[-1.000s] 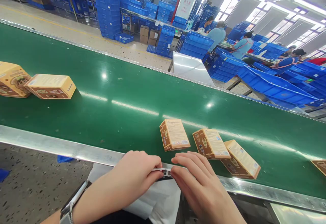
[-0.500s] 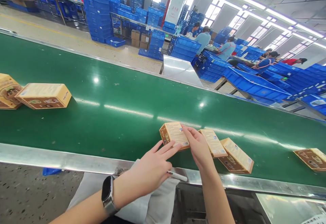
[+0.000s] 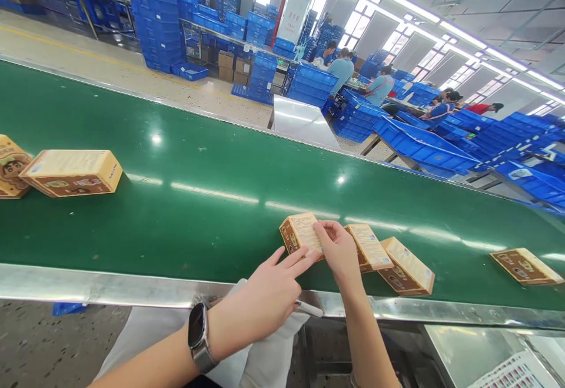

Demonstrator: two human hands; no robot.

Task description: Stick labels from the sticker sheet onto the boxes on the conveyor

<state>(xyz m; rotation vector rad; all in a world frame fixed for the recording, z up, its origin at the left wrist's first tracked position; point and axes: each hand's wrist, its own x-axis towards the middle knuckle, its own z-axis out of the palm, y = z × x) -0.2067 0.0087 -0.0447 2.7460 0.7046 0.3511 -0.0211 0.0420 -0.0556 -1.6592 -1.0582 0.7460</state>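
Observation:
A small brown-and-cream printed carton [image 3: 302,230] lies on the green conveyor belt in front of me. My left hand [image 3: 269,294] rests the tips of its stretched index and middle fingers on the carton's top. A slim white pen-like stick [image 3: 310,308] juts out from under that palm, held by the other fingers, which are mostly hidden. My right hand [image 3: 342,255] touches the carton's upper right part, thumb and fingers pinched together. Whatever lies under those fingertips is hidden. Just right of it are a second carton [image 3: 371,245] and a third carton [image 3: 408,267], touching each other.
The green belt [image 3: 198,223] runs across, with a metal rail [image 3: 110,285] along its near edge. More cartons lie at left [image 3: 73,173] and far right [image 3: 525,265]. A sheet with red marks [image 3: 507,370] is at lower right. Blue crates [image 3: 154,17] and seated co-workers [image 3: 342,70] are beyond.
Both hands have moved from the near rail onto the carton. A small bluish sticker showed at my right fingertips half a second ago; now they cover that spot. The view has turned right.

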